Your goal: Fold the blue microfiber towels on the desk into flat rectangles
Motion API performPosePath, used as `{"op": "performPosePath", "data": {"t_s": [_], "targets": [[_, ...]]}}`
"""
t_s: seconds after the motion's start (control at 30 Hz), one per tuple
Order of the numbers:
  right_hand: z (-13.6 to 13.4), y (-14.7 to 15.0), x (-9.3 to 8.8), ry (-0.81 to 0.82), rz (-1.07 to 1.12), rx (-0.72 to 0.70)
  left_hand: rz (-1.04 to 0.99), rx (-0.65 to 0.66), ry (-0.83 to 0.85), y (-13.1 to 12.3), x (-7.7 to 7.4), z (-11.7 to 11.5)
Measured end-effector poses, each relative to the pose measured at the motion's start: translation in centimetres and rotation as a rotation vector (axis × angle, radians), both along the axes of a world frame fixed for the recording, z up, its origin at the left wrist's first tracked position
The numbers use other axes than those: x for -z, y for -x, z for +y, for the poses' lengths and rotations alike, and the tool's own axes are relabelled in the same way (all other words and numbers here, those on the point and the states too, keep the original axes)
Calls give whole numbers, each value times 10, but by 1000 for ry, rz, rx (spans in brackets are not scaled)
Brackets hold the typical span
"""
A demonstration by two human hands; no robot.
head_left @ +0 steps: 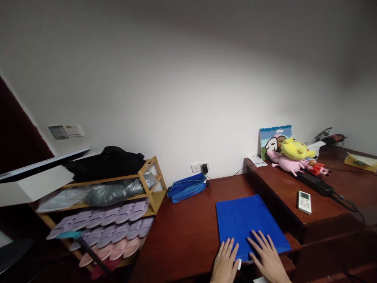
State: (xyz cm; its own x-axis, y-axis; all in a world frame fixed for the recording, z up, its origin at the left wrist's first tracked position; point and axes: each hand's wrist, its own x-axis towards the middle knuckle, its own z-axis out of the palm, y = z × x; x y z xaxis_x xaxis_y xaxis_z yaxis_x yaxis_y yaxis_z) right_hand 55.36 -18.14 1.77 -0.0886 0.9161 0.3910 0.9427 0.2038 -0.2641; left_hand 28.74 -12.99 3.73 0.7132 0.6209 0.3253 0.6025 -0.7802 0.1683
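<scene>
A flat blue cloth piece (243, 220), roughly rectangular, lies spread on the dark red-brown wooden desk (182, 232). On its near left corner rests my left hand (225, 261), palm down with the fingers stretched out. A small white tag (239, 264) shows beside that hand's thumb. My right hand (267, 255) lies flat on the near edge of the cloth, fingers spread. Neither hand grips anything. Farther back on the desk, against the wall, sits a blue zippered pouch (188, 188).
Left of the desk stands a wooden rack (154, 196) with several slippers (112, 216) and a black bag (108, 163). To the right, a higher surface (273, 184) bears plush toys (290, 161), a white remote control (304, 202) and a black power adapter (315, 184).
</scene>
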Motion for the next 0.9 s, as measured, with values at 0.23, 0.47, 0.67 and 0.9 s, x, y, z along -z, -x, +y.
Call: {"op": "performPosePath", "data": {"t_s": [0.23,0.47,0.67,0.9], "targets": [[1,11,9,6,13,-27,42,85,-34,70,6,2],[19,7,28,1,8,13,25,-452,-45,206,2,74],[67,-2,21,172,9,21,96,-690,46,278,19,131],[158,-21,13,246,-49,52,50,-739,36,289,41,138]]}}
